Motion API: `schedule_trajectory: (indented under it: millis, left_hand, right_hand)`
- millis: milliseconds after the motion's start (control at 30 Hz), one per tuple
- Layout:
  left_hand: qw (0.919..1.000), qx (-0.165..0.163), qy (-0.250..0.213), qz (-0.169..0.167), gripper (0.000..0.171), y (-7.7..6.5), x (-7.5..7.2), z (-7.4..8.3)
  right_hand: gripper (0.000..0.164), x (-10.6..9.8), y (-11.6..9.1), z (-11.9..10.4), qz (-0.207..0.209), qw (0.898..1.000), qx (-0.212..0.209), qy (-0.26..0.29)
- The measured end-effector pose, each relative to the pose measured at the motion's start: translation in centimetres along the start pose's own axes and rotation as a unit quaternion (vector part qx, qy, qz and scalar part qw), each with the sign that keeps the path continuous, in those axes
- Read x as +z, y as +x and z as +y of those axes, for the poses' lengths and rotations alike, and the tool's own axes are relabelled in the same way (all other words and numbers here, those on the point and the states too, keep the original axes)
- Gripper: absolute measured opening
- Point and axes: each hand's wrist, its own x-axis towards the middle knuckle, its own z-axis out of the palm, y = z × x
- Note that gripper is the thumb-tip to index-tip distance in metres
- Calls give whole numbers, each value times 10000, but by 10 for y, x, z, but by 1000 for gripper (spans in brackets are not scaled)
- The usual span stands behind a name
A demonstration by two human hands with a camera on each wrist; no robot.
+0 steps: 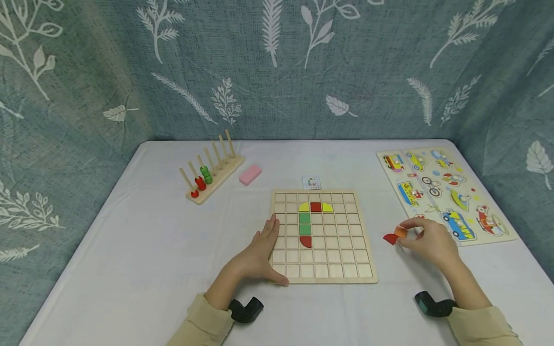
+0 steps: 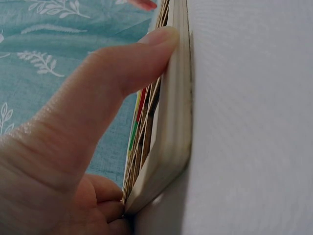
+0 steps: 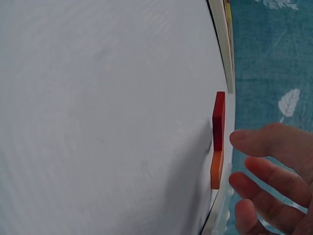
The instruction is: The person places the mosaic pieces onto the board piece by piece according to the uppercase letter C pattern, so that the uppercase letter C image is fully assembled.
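My left hand lies at the near left corner of the wooden grid board, its fingers along the left edge and its thumb on the front edge. On the board sit two yellow corner pieces, a red square, two green squares and a red quarter-round piece. Right of the board, my right hand is over an orange piece and a loose red quarter-round piece. In the right wrist view, a gap shows between its parted fingertips and both pieces.
Behind the board lies a small pattern card. A pink block and a peg rack with red and green beads stand at the back left. A vehicle picture puzzle lies at the right, beside my right hand.
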Motion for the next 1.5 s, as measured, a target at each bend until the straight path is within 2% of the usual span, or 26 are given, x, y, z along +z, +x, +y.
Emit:
schedule_trajectory:
  millis: [633,1500]
  left_hand:
    - [10000,-56,10,64,133,2,2,-1]
    - [10000,-29,-22,67,132,2,2,-1]
  right_hand:
    - [38,-1,4,7,-217,9996,160,-101]
    - [32,-2,4,10,-117,9999,86,-74]
